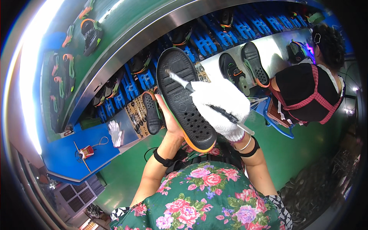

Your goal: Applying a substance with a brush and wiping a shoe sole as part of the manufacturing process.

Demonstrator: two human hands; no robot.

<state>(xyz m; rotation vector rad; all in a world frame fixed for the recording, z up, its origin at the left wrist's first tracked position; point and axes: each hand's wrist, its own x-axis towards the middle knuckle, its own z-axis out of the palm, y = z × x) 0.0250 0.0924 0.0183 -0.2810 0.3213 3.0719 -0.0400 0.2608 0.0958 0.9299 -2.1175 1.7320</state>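
A black shoe sole [178, 90] with an orange heel edge is held up in front of me, its flat face with grooves and round holes toward me. My bare left hand [170, 117] is closed round its left edge, fingers hidden behind it. My right hand [220, 109], in a white knitted glove, grips a small brush [177, 79] whose darkened tip lies over the sole's upper part. Whether the tip touches the sole, I cannot tell. A second slim dark tool [225, 114] with a pale end also passes through the gloved hand.
Behind the left hand, another sole [151, 113] rests on patterned cardboard [134, 115]. A loose white glove [115, 133] and blue table [63, 157] are left. Blue racks [203, 42] carry shoes ahead. Rightward are a shoe [230, 69], a sole [255, 63] and a seated co-worker [306, 92].
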